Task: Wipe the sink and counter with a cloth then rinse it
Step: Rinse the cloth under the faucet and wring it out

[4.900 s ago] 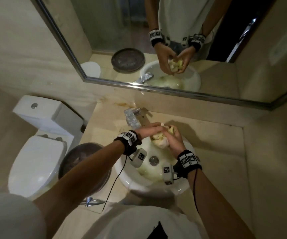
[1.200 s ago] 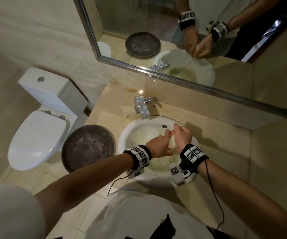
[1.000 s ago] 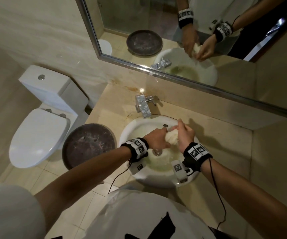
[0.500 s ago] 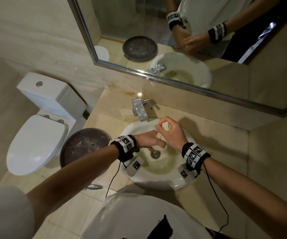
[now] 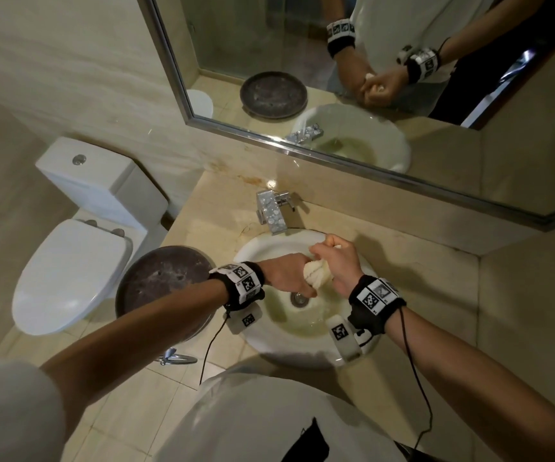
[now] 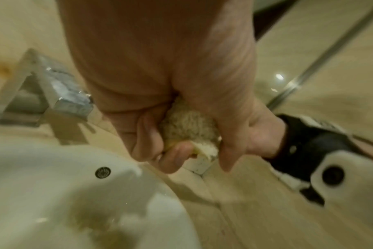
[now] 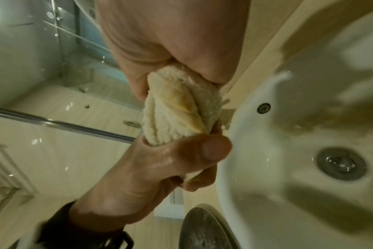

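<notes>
Cream cloth (image 5: 317, 277), gripped twisted by left hand (image 5: 287, 274) and right hand (image 5: 337, 261), above the sink's (image 5: 269, 246) yellowish puddle.

Over at the left of the frame sits a white toilet (image 5: 69, 275), lid down, its cistern (image 5: 99, 185) behind it with a round silver flush button (image 5: 79, 158) on top. Just right of the toilet, a dark round bin lid (image 5: 164, 278), speckled and worn, with a metal pedal (image 5: 176, 356) poking out below on the beige floor tiles (image 5: 129, 425). Across the top runs a metal-framed mirror (image 5: 269, 61), and in it the same dark lid shows again. Pale streaked wall (image 5: 69, 61) fills the upper left.
</notes>
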`<state>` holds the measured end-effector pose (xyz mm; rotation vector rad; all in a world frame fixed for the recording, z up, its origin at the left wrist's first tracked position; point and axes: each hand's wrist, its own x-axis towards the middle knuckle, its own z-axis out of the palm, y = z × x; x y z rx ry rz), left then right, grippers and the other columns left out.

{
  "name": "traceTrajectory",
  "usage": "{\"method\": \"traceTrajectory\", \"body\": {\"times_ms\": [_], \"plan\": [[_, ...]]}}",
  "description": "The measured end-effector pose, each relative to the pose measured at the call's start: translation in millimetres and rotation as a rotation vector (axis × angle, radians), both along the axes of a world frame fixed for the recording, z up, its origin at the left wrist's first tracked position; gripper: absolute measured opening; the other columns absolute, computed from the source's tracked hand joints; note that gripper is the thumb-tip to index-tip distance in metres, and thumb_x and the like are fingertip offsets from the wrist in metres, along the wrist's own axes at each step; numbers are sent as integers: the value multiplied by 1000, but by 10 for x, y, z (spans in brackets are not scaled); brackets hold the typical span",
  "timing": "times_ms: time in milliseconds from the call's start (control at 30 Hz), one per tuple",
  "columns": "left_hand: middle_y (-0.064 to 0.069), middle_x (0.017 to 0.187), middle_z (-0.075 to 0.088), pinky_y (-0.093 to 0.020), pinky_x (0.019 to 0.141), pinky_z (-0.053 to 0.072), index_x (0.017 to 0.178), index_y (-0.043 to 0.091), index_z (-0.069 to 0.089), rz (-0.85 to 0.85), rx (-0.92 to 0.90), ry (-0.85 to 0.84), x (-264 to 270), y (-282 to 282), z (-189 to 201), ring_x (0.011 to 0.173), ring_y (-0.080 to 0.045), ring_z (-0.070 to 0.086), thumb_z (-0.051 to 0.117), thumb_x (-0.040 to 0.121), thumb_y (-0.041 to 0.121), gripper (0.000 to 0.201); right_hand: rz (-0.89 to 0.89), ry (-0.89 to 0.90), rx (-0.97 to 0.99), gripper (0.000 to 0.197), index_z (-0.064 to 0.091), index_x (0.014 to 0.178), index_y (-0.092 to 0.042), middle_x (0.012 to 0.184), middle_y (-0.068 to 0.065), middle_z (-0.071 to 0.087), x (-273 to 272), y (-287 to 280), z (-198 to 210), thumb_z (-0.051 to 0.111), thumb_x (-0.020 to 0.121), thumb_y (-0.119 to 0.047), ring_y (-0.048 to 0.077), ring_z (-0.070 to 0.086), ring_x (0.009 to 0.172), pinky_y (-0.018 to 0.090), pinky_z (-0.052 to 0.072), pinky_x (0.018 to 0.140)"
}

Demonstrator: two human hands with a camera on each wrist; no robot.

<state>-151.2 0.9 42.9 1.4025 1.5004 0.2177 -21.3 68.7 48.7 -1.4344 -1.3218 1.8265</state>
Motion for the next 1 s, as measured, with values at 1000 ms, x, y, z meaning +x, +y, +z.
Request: {"method": "traceTrajectory", "body": {"times_ms": [1000], "plan": [[-17, 111, 61, -45, 96, 44, 121, 3, 58, 195, -378, -799, 16, -178, -105, 102, -27, 59, 81, 80, 19, 50, 25, 251, -142, 53, 52, 57, -10, 40, 7, 30, -45, -27, 182, 55, 102, -38, 23, 42, 39, 35, 44, 53]]}}
